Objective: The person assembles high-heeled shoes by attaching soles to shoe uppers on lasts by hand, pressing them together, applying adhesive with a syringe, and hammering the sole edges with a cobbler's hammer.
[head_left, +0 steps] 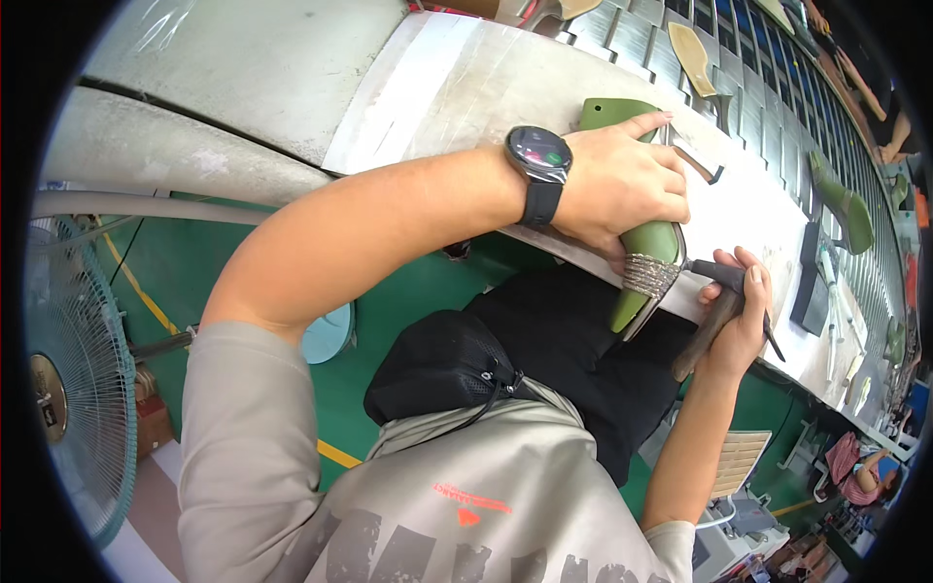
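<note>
A green shoe last [649, 239] lies on its side at the near edge of the white worktable, its toe pointing toward my lap. Rows of sparkly silver strap [651, 277] wrap around its front part, and a sole edge runs along its right side. My left hand [627, 185], with a black watch on the wrist, is wrapped over the middle of the last and presses it down. In my right hand [746, 316] is a hammer [717, 274] with a dark head and a wooden handle. One end of the head is close to the sole edge beside the strap; I cannot tell whether they touch.
A metal roller conveyor [637, 44] runs behind the table, carrying a tan sole piece [690, 58] and another green last [841, 204]. A dark block [809, 282] lies to the right. A dark-tipped metal tool [702, 163] lies behind the last. A fan [83, 379] stands at left.
</note>
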The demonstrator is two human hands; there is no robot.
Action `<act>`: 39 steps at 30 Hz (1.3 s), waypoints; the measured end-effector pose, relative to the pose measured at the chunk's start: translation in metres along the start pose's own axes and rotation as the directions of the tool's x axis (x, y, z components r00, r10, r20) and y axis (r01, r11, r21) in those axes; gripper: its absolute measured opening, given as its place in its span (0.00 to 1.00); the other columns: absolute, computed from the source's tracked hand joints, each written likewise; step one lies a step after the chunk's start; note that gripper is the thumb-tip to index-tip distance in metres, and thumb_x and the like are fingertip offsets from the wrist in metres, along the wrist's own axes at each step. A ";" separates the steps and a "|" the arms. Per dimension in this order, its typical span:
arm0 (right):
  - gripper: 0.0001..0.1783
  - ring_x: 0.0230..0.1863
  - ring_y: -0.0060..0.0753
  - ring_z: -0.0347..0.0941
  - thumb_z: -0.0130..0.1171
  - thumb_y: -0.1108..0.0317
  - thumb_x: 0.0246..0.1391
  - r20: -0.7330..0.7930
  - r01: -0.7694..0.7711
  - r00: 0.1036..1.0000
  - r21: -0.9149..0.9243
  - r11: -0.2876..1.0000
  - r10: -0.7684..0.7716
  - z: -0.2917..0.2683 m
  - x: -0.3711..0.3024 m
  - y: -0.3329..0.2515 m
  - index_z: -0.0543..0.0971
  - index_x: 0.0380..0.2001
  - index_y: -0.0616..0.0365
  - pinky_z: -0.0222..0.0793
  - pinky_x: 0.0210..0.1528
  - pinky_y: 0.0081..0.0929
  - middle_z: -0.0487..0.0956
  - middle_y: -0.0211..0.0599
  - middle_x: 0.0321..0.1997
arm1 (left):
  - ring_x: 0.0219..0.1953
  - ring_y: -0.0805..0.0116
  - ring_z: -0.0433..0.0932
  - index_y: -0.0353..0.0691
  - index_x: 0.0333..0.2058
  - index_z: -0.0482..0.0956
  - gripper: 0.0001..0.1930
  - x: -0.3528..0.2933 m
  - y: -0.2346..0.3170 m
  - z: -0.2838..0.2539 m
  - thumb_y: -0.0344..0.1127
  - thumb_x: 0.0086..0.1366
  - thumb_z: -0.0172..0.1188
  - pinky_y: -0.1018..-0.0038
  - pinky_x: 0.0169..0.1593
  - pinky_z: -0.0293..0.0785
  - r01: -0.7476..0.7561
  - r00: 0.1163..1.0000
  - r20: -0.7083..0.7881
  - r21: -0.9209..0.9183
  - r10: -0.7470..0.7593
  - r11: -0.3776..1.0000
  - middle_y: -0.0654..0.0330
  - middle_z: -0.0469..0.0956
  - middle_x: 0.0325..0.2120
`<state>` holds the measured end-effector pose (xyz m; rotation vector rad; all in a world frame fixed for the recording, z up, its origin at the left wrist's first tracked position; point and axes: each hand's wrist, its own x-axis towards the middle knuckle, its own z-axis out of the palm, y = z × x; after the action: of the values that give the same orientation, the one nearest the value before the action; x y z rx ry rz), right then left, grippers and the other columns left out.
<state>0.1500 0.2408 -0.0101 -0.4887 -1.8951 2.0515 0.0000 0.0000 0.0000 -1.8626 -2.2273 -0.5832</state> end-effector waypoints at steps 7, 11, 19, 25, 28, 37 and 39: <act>0.19 0.31 0.25 0.80 0.50 0.61 0.76 -0.049 -0.008 0.999 0.037 0.999 0.010 -0.002 -0.008 -0.003 0.80 0.53 0.67 0.77 0.36 0.23 0.86 0.52 0.48 | 0.66 0.65 0.75 0.49 0.54 0.82 0.38 0.007 0.002 -0.001 0.46 0.41 0.85 0.37 0.79 0.50 -0.022 1.000 -0.023 0.001 0.022 1.000 0.68 0.83 0.51; 0.15 0.29 0.26 0.81 0.53 0.64 0.75 -0.032 -0.023 0.999 -0.001 1.000 0.023 0.008 -0.022 -0.012 0.82 0.47 0.66 0.78 0.35 0.23 0.87 0.49 0.46 | 0.63 0.63 0.77 0.50 0.53 0.80 0.37 -0.002 -0.002 0.001 0.43 0.42 0.84 0.38 0.79 0.52 -0.008 1.000 -0.007 -0.003 0.008 1.000 0.65 0.82 0.50; 0.19 0.28 0.29 0.81 0.50 0.61 0.76 -0.136 0.342 0.936 0.122 0.932 -0.326 0.006 -0.050 -0.081 0.79 0.46 0.69 0.79 0.35 0.26 0.86 0.57 0.44 | 0.63 0.60 0.77 0.48 0.56 0.81 0.38 0.000 0.004 -0.015 0.36 0.41 0.82 0.38 0.79 0.50 0.047 0.999 0.009 -0.097 -0.046 0.994 0.64 0.82 0.53; 0.12 0.30 0.27 0.80 0.56 0.68 0.72 0.132 0.126 0.980 0.155 0.980 -0.147 0.034 -0.040 -0.062 0.79 0.43 0.70 0.79 0.36 0.25 0.87 0.54 0.43 | 0.61 0.60 0.79 0.47 0.54 0.82 0.34 0.008 0.004 -0.011 0.36 0.44 0.80 0.37 0.79 0.50 0.065 0.997 -0.032 -0.087 -0.068 0.994 0.65 0.83 0.52; 0.11 0.30 0.26 0.80 0.55 0.69 0.73 0.178 0.098 0.979 0.031 0.995 -0.102 0.034 -0.011 -0.070 0.80 0.44 0.69 0.79 0.36 0.24 0.88 0.51 0.44 | 0.60 0.60 0.79 0.47 0.54 0.83 0.32 0.007 0.002 -0.014 0.36 0.45 0.79 0.36 0.78 0.51 0.072 0.997 0.016 -0.084 -0.071 0.994 0.64 0.83 0.51; 0.09 0.32 0.28 0.83 0.59 0.73 0.68 0.307 -0.027 0.952 0.148 0.989 -0.020 0.030 -0.017 -0.073 0.81 0.44 0.69 0.81 0.39 0.26 0.88 0.50 0.45 | 0.61 0.60 0.79 0.46 0.55 0.82 0.31 0.002 0.000 -0.017 0.36 0.49 0.76 0.36 0.78 0.50 0.038 0.999 -0.025 -0.037 -0.038 0.999 0.63 0.83 0.52; 0.10 0.33 0.30 0.84 0.60 0.78 0.65 0.314 0.345 0.915 -0.277 0.897 -0.255 0.027 0.007 -0.064 0.81 0.48 0.69 0.81 0.39 0.26 0.88 0.50 0.45 | 0.62 0.61 0.78 0.46 0.55 0.83 0.31 0.003 -0.001 -0.018 0.36 0.48 0.76 0.36 0.79 0.50 0.051 0.998 -0.019 -0.090 -0.053 0.995 0.63 0.83 0.50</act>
<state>0.1319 0.2251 0.0549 0.0307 -2.3184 1.6753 -0.0033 -0.0045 0.0173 -1.8356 -2.2771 -0.7201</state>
